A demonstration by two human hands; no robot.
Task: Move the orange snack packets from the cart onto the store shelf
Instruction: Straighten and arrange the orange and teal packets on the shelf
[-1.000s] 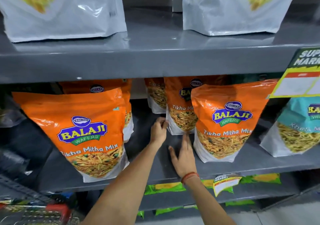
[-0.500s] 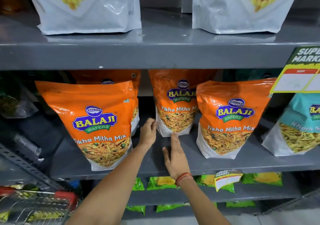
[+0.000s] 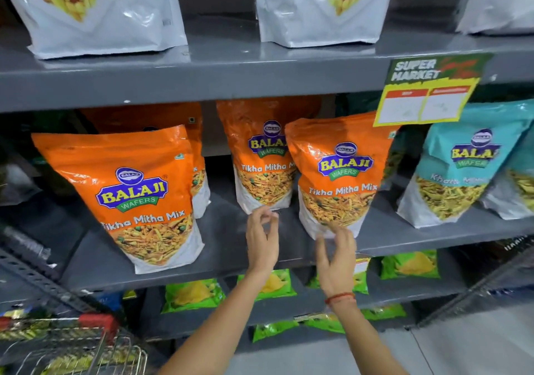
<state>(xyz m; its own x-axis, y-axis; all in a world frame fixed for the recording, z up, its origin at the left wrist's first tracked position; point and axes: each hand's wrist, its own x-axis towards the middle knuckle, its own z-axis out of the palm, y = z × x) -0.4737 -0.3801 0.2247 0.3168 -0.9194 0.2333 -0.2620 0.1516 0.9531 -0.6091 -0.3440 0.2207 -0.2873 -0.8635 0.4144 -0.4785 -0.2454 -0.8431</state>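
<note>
Several orange snack packets stand on the grey middle shelf (image 3: 231, 247): a large one at the front left (image 3: 127, 198), one behind it (image 3: 185, 120), one at the back centre (image 3: 260, 166) and one at the front right (image 3: 338, 178). My left hand (image 3: 261, 241) hovers just below the back centre packet, fingers loosely curled and holding nothing. My right hand (image 3: 335, 256) is at the bottom edge of the front right packet, fingers spread, empty. The wire cart (image 3: 75, 348) shows at the bottom left, holding yellowish packets.
White snack bags (image 3: 101, 13) stand on the upper shelf. Teal packets (image 3: 462, 166) stand to the right of the orange ones. A price tag (image 3: 427, 94) hangs from the upper shelf edge. Green packets (image 3: 193, 295) lie on the lower shelves.
Both hands have drawn back from the back centre packet toward the shelf's front edge. My right hand has shifted right, under the front right packet. The camera moved closer.
</note>
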